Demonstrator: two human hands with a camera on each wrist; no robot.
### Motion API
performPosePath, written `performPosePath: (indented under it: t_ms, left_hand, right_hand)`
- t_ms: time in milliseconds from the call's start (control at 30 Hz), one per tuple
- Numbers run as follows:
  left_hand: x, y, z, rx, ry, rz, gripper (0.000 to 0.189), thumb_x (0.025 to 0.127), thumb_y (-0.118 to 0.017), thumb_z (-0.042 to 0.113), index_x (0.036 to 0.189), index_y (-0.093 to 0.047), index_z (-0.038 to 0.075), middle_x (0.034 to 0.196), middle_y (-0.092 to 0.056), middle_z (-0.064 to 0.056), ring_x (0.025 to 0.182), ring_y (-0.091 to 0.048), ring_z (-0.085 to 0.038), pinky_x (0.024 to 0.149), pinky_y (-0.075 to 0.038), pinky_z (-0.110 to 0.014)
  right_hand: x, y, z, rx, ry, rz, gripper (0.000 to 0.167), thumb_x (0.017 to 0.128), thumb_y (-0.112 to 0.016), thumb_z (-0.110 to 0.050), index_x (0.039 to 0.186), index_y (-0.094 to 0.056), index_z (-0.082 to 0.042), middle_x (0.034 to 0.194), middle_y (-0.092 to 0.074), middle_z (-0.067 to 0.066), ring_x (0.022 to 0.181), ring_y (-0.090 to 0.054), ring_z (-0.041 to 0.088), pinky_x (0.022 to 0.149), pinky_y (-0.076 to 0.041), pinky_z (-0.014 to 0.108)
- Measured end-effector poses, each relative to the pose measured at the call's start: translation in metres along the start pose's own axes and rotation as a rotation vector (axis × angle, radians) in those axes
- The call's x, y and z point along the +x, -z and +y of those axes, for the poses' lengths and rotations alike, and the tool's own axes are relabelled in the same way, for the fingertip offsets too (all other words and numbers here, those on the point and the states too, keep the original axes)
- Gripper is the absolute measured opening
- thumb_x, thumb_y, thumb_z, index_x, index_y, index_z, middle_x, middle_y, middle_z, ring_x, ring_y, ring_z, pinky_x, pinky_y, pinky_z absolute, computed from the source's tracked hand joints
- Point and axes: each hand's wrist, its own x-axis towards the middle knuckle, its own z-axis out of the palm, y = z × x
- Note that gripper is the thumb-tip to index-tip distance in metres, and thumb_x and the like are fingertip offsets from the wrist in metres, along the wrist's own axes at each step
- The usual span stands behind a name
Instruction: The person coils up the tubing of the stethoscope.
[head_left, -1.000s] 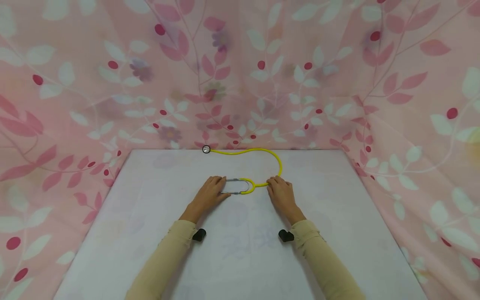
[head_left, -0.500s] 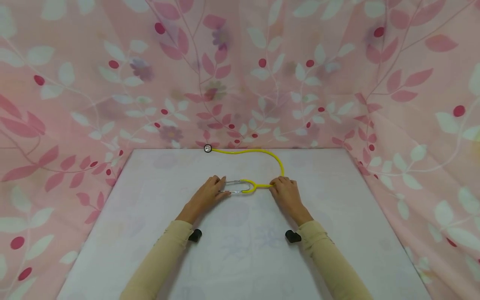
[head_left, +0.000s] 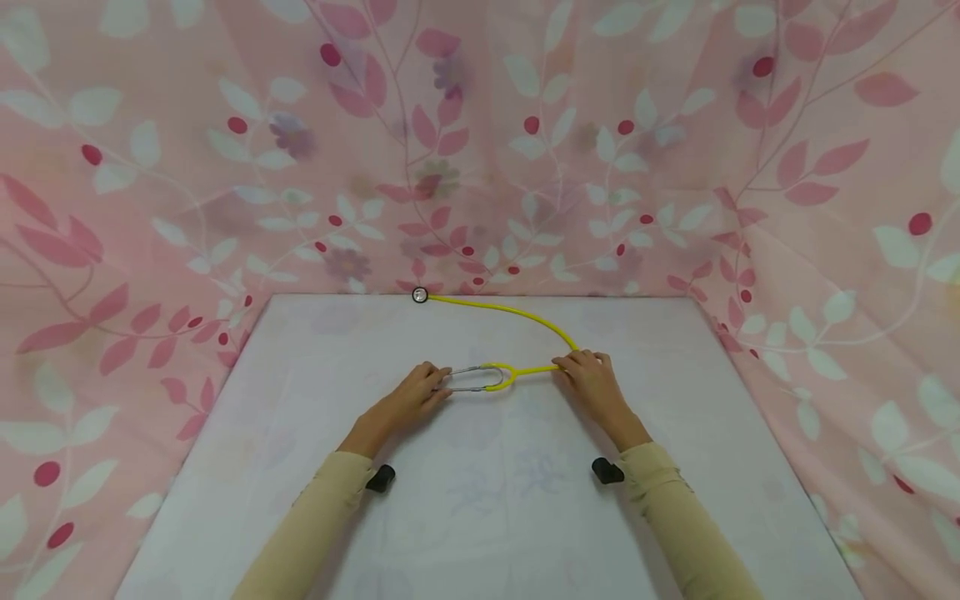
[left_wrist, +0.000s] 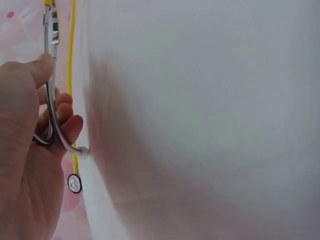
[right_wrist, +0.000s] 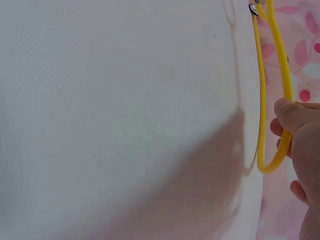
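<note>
Silver metal stethoscope arms [left_wrist: 55, 120] gripped in left hand [head_left: 408, 396], yellow tubing [right_wrist: 284, 70] in right hand [head_left: 596, 387], black-rimmed round chestpiece [head_left: 420, 295] beyond both

Three views: one high and wide, two close in at the wrists.
The head view looks forward and down over the white table [head_left: 480, 533], far enough back to take in both sleeves [head_left: 303, 512], the left hand [head_left: 408, 398], the right hand [head_left: 597, 387] and the floral backdrop [head_left: 480, 150]. The left wrist view sits close beside its hand, which enters from the left edge, with backdrop at that side and tabletop filling the rest; the right wrist view mirrors this. In both, the table's border runs steeply up the frame. All three share the chestpiece [head_left: 420, 295] and yellow tubing [head_left: 498, 307] of the stethoscope [head_left: 515, 374].
</note>
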Motion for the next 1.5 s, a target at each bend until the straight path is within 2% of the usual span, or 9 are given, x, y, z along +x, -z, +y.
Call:
performPosePath:
  t_ms: [233, 433, 633, 733, 800, 1000, 1200, 1367, 1500]
  left_hand:
    - [-0.004, 0.004, -0.002, 0.003, -0.062, 0.054, 0.044, 0.097, -0.062, 0.019, 0.134, -0.056, -0.004, 0.107, -0.058, -0.011, 0.094, -0.055, -0.019, 0.079, -0.049, -0.034]
    - [-0.005, 0.009, -0.001, 0.032, -0.125, 0.129, 0.045, 0.094, -0.067, 0.018, 0.13, -0.059, -0.007, 0.102, -0.061, -0.011, 0.089, -0.056, -0.017, 0.076, -0.05, -0.031]
    - [-0.006, 0.016, 0.015, -0.012, -0.176, 0.119, 0.047, 0.091, -0.071, 0.016, 0.132, -0.059, -0.002, 0.101, -0.061, -0.009, 0.088, -0.06, -0.017, 0.076, -0.053, -0.029]
    - [-0.004, 0.018, 0.027, -0.019, -0.214, 0.1, 0.048, 0.092, -0.07, 0.017, 0.135, -0.058, 0.001, 0.102, -0.062, -0.011, 0.089, -0.059, -0.017, 0.076, -0.052, -0.028]
    - [-0.001, 0.018, 0.036, -0.022, -0.242, 0.101, 0.049, 0.093, -0.068, 0.019, 0.137, -0.056, 0.002, 0.103, -0.062, -0.011, 0.089, -0.058, -0.017, 0.076, -0.051, -0.027]
    - [0.005, 0.022, 0.056, -0.021, -0.284, 0.126, 0.064, 0.093, -0.068, 0.022, 0.148, -0.041, 0.002, 0.103, -0.061, -0.005, 0.086, -0.057, -0.014, 0.076, -0.051, -0.024]
    - [0.006, 0.027, 0.065, -0.082, -0.263, 0.101, 0.071, 0.092, -0.07, 0.021, 0.152, -0.035, 0.004, 0.105, -0.06, -0.003, 0.087, -0.059, -0.014, 0.078, -0.052, -0.022]
    - [0.008, 0.031, 0.072, -0.108, -0.274, 0.112, 0.078, 0.089, -0.073, 0.014, 0.153, -0.03, 0.002, 0.103, -0.061, -0.006, 0.085, -0.059, -0.014, 0.077, -0.052, -0.024]
    - [0.008, 0.035, 0.072, -0.092, -0.262, 0.133, 0.077, 0.089, -0.073, 0.016, 0.152, -0.032, 0.001, 0.103, -0.062, -0.007, 0.086, -0.059, -0.014, 0.077, -0.052, -0.024]
  right_hand:
    - [-0.002, 0.002, 0.008, 0.1, -0.04, -0.035, 0.021, 0.083, -0.076, -0.006, 0.104, -0.072, -0.008, 0.1, -0.07, 0.01, 0.099, -0.065, 0.031, 0.084, -0.045, 0.051]
    - [0.011, 0.008, 0.004, 0.214, -0.114, 0.004, 0.028, 0.087, -0.073, -0.008, 0.114, -0.069, -0.003, 0.104, -0.073, 0.011, 0.098, -0.068, 0.03, 0.089, -0.045, 0.049]
    - [0.037, 0.009, -0.007, 0.401, -0.106, 0.1, 0.024, 0.083, -0.076, -0.005, 0.107, -0.074, -0.007, 0.097, -0.076, 0.007, 0.091, -0.07, 0.026, 0.079, -0.045, 0.038]
    - [0.048, 0.007, -0.017, 0.548, -0.089, 0.104, 0.024, 0.082, -0.076, -0.003, 0.106, -0.076, -0.007, 0.096, -0.076, 0.007, 0.088, -0.069, 0.024, 0.076, -0.046, 0.031]
    - [0.053, 0.004, -0.024, 0.644, -0.095, 0.076, 0.023, 0.084, -0.075, -0.005, 0.107, -0.077, -0.008, 0.096, -0.077, 0.007, 0.085, -0.067, 0.02, 0.075, -0.047, 0.03]
    - [0.06, -0.005, -0.047, 0.814, -0.235, -0.082, 0.016, 0.089, -0.073, -0.022, 0.104, -0.076, -0.017, 0.099, -0.076, 0.002, 0.088, -0.065, 0.01, 0.082, -0.05, 0.033]
    - [0.061, -0.011, -0.063, 1.018, -0.332, -0.185, 0.02, 0.089, -0.072, -0.019, 0.102, -0.075, -0.004, 0.098, -0.075, 0.015, 0.087, -0.066, 0.017, 0.082, -0.053, 0.031]
    - [0.062, -0.01, -0.083, 1.2, -0.278, -0.213, 0.041, 0.088, -0.073, -0.028, 0.101, -0.072, 0.011, 0.093, -0.075, 0.018, 0.082, -0.07, 0.011, 0.079, -0.056, 0.026]
    - [0.063, -0.007, -0.095, 1.281, -0.217, -0.23, 0.037, 0.09, -0.071, -0.017, 0.101, -0.068, 0.019, 0.09, -0.072, 0.028, 0.079, -0.072, 0.029, 0.076, -0.059, 0.043]
